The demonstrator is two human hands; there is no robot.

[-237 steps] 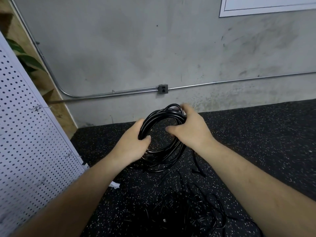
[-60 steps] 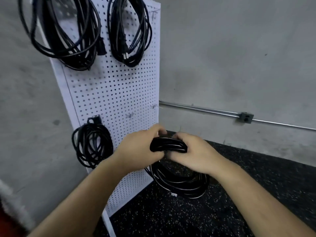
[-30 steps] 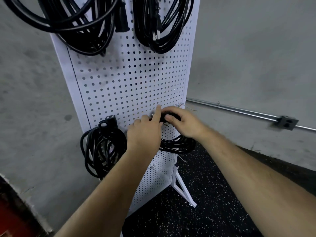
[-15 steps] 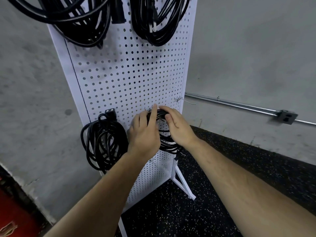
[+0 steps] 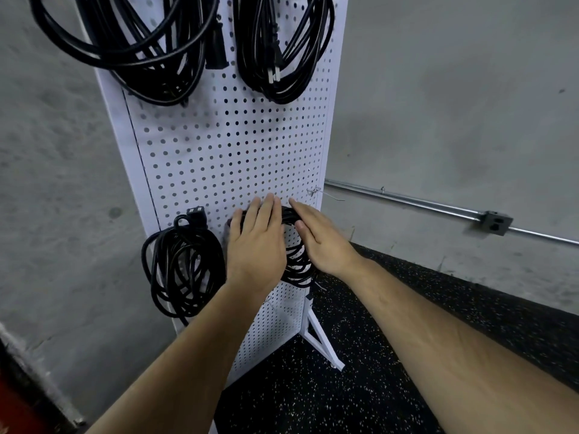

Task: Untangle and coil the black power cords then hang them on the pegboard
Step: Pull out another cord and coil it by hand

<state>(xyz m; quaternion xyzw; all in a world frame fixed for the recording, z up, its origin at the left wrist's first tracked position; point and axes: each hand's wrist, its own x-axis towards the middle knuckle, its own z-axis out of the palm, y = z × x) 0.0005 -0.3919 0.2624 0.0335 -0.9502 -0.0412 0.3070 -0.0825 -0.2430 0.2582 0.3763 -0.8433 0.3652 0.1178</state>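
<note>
Hung coil (image 5: 185, 264) is sitting low-left on pegboard (image 5: 238, 151). L hand (image 5: 255, 245) & R hand (image 5: 322, 242), fingers (image 5: 266, 211) straight, gripping nothing, are pressing new coil (image 5: 296, 270) flat vs board, prob. seating it on a peg. Spare hook (image 5: 316, 192) is sticking out at right.

**Nothing legible in my view**

I find no text, label, brand, number or sign that I can read. The white pegboard (image 5: 235, 145) in front of me carries no lettering. The black plug (image 5: 216, 48) hanging at its upper left is too dark for me to make out any marking. The grey outlet box (image 5: 496, 222) on the wall to the right is too small for me to read.
</note>
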